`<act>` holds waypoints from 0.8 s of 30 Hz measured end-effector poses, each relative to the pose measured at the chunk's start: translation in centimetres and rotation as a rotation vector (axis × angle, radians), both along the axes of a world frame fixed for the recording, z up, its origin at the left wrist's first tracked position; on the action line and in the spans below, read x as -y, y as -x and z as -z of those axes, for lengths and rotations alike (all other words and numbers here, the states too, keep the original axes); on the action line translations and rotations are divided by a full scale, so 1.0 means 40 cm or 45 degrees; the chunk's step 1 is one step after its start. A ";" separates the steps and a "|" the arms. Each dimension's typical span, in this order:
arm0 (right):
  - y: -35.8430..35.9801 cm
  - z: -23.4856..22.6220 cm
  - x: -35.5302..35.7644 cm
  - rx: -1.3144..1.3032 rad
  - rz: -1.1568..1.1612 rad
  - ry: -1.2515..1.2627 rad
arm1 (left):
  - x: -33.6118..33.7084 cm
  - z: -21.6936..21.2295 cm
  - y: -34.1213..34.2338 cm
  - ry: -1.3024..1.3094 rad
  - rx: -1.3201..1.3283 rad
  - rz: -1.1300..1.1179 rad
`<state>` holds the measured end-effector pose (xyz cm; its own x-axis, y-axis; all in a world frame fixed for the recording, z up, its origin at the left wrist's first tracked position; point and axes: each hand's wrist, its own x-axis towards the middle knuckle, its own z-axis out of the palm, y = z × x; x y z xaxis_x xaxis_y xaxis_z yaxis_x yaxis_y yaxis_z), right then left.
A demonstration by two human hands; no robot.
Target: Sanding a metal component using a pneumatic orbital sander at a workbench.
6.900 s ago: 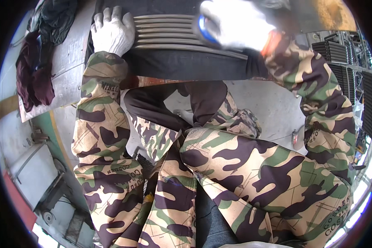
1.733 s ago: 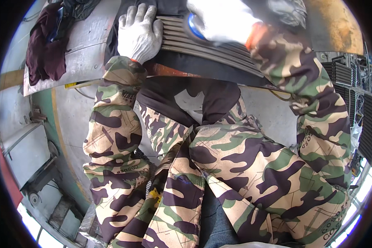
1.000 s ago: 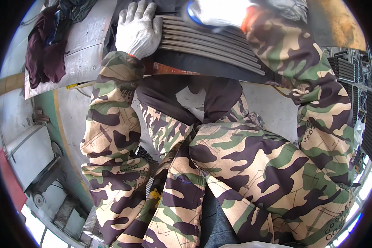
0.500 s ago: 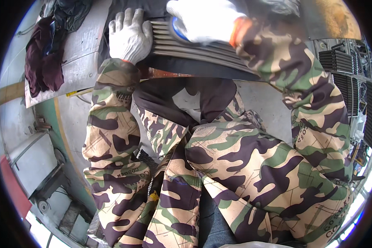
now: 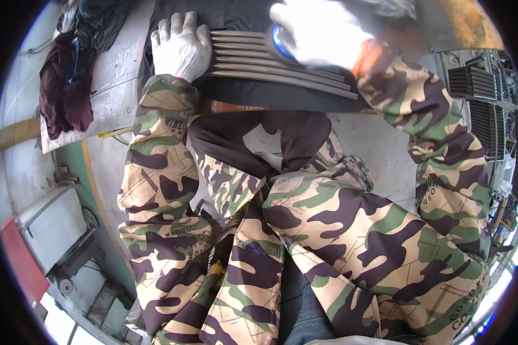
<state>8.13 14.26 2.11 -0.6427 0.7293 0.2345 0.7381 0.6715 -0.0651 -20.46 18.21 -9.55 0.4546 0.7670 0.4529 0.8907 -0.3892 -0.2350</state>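
A dark ribbed metal part (image 5: 282,77) with long parallel fins lies across the top of the view, resting on a dark surface. My left hand (image 5: 180,46), in a white knit glove, lies flat on its left end with the fingers spread. My right hand (image 5: 319,31), also in a white glove, is blurred and closed around a round blue-rimmed tool (image 5: 277,43) pressed against the fins. Camouflage sleeves and trousers fill the middle of the view.
A grey metal sheet (image 5: 112,80) at upper left carries a dark maroon cloth (image 5: 63,92). Stacked black finned parts (image 5: 486,109) stand at the right. A rusty plate (image 5: 460,23) sits at upper right. Grey concrete floor (image 5: 374,144) shows below the workpiece.
My right hand with the round tool has slid back and forth along the fins and now sits further right. My left hand has stayed flat on the left end.
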 end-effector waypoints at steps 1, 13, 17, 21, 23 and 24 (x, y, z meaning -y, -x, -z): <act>0.005 -0.002 -0.013 0.035 0.067 0.088 | 0.008 0.002 0.003 0.002 -0.009 0.004; 0.107 -0.010 -0.073 0.047 0.082 0.250 | -0.003 -0.008 -0.014 0.240 -0.052 -0.097; 0.097 -0.019 -0.039 0.025 -0.013 0.241 | -0.027 0.007 -0.022 0.041 0.010 -0.037; 0.105 -0.014 -0.088 0.052 0.081 0.137 | -0.015 0.008 -0.032 -0.001 0.002 -0.089; 0.093 -0.027 -0.051 0.069 0.118 0.247 | -0.005 -0.008 -0.044 0.122 -0.002 -0.134; 0.092 -0.022 -0.036 0.103 0.093 0.245 | -0.003 -0.019 -0.048 0.075 -0.031 -0.079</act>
